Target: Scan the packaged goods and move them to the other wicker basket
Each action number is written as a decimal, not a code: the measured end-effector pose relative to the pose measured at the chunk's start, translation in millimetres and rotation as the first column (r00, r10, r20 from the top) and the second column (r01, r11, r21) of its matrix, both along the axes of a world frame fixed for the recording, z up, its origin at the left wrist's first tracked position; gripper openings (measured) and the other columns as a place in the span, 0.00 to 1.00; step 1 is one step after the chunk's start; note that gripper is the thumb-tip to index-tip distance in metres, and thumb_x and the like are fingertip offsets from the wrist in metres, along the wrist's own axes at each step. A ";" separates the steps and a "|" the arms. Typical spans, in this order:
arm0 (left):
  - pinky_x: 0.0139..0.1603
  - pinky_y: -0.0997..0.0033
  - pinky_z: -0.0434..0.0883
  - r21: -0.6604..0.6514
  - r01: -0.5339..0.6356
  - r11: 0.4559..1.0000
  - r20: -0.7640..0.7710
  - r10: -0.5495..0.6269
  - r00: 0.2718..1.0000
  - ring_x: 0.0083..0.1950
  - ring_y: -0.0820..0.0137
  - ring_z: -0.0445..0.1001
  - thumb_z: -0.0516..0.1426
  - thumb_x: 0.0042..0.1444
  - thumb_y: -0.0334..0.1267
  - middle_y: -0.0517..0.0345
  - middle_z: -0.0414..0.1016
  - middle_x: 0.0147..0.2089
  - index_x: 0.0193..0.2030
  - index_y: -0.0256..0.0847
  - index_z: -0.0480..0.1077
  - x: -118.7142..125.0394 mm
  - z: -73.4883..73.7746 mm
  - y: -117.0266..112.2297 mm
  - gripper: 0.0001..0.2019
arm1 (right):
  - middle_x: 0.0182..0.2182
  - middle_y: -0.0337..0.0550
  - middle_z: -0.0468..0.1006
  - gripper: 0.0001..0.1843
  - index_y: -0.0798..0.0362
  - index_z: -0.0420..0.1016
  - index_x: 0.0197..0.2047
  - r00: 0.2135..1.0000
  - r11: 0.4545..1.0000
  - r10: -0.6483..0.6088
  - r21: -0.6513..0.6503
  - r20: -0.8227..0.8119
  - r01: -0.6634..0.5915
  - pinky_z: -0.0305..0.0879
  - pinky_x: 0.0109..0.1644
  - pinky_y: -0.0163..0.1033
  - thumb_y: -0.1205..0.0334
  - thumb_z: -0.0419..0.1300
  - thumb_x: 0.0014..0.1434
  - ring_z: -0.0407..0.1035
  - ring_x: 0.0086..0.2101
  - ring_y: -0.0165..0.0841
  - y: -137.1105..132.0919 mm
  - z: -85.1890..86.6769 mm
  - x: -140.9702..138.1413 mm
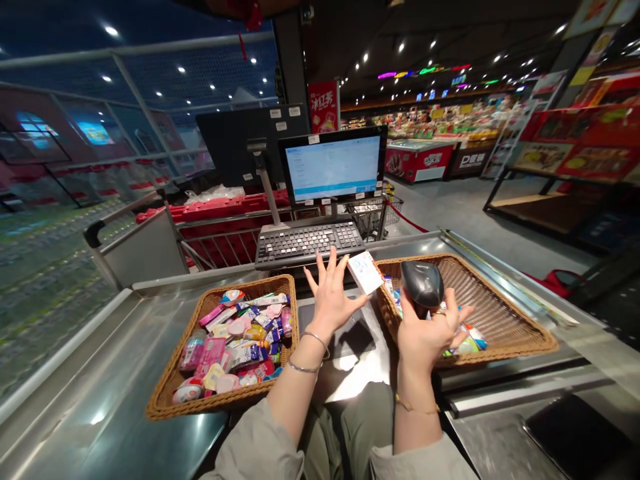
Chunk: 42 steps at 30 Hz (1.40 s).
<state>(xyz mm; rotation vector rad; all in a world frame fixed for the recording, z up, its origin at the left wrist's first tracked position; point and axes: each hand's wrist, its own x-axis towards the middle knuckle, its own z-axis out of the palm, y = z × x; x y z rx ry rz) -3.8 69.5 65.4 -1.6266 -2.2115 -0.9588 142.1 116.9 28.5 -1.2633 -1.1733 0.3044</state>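
Observation:
My left hand (330,297) is held above the counter, its thumb and index fingertip at two edges of a small white box (366,272) with printed markings. Its other fingers are spread. In my right hand (430,333) is a black handheld barcode scanner (423,283), head up, over the right wicker basket (505,313). Some small colourful packets (470,340) lie in that basket, partly hidden by my hand. To the left, another wicker basket (165,393) holds many small packaged items (240,347), pink, white and blue.
A black keyboard (310,241) stands behind my hands, below a lit monitor (334,167). The metal counter (100,373) runs along the left. A dark flat object (580,433) lies at the lower right. Beyond are a shopping cart (220,243) and store shelves.

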 end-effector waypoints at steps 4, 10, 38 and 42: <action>0.71 0.21 0.36 -0.021 0.061 0.998 0.014 -0.061 0.998 0.80 0.42 0.31 0.69 0.50 0.51 0.48 0.41 0.80 0.74 0.48 0.55 12.2 4.6 16.6 0.47 | 0.64 0.68 0.68 0.30 0.59 0.80 0.49 0.999 0.999 -0.037 -0.009 -0.018 0.036 0.30 0.68 0.81 0.42 0.69 0.53 0.46 0.70 0.69 5.3 8.1 15.1; 0.71 0.23 0.35 -0.064 0.142 0.988 0.035 -0.140 0.989 0.80 0.44 0.31 0.68 0.50 0.54 0.49 0.42 0.80 0.75 0.51 0.53 40.9 -1.4 45.0 0.48 | 0.63 0.67 0.69 0.34 0.59 0.79 0.52 0.995 0.995 -0.096 -0.021 -0.013 0.095 0.35 0.69 0.80 0.41 0.69 0.53 0.48 0.69 0.70 9.8 8.0 28.1; 0.74 0.30 0.38 -0.099 -0.230 0.968 0.123 0.242 0.963 0.80 0.48 0.32 0.60 0.61 0.56 0.41 0.39 0.80 0.76 0.45 0.48 -42.7 -25.8 -109.7 0.42 | 0.66 0.58 0.67 0.23 0.53 0.81 0.46 0.814 0.836 0.544 -0.052 0.202 -0.546 0.37 0.68 0.76 0.43 0.61 0.58 0.45 0.71 0.58 -45.5 6.8 -56.0; 0.74 0.32 0.38 -0.115 -0.297 0.948 0.091 0.308 0.947 0.80 0.47 0.31 0.61 0.61 0.55 0.40 0.38 0.80 0.77 0.43 0.48 -66.9 -28.6 -132.1 0.43 | 0.66 0.55 0.67 0.23 0.52 0.80 0.42 0.737 0.764 0.642 -0.101 0.213 -0.637 0.34 0.68 0.78 0.41 0.61 0.58 0.44 0.72 0.58 -53.9 7.0 -72.5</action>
